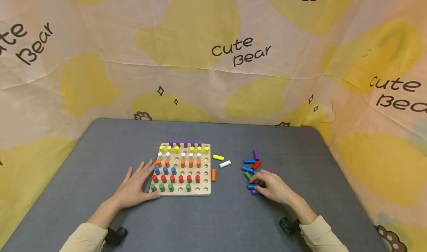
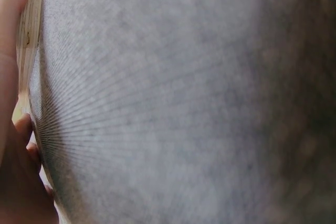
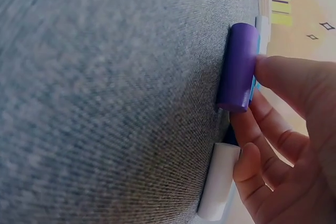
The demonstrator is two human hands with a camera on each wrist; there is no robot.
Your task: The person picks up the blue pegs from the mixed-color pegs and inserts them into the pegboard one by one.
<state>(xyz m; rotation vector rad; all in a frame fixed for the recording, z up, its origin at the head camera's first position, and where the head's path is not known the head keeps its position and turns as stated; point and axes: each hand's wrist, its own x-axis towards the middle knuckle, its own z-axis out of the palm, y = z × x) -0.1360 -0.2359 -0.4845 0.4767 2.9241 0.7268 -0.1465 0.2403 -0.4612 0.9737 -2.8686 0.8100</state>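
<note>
A wooden pegboard [image 1: 194, 192] carries rows of coloured pegs. Spread along its left side is my left hand [image 1: 134, 187], straight fingers by the edge and thumb at the near-left corner. In the left wrist view, the thumb [image 2: 8, 30] lies against the board's wooden edge [image 2: 30, 38]. My right hand [image 1: 274, 187] is at the loose pegs, thumb and fingertips around the end of a blue peg [image 1: 252, 186]. A purple peg [image 3: 239, 69] lies just in front of it, and a white peg [image 3: 219, 182] is under the little finger, hidden in the head view.
Beside the board lie a yellow peg [image 1: 218, 157], a white peg [image 1: 225, 164] and an orange peg [image 1: 213, 175]. Beyond my right hand are a green peg [image 1: 248, 176], a red peg [image 1: 256, 165] and several others. A patterned cloth [image 1: 186, 40] hangs behind the grey table [image 1: 186, 222].
</note>
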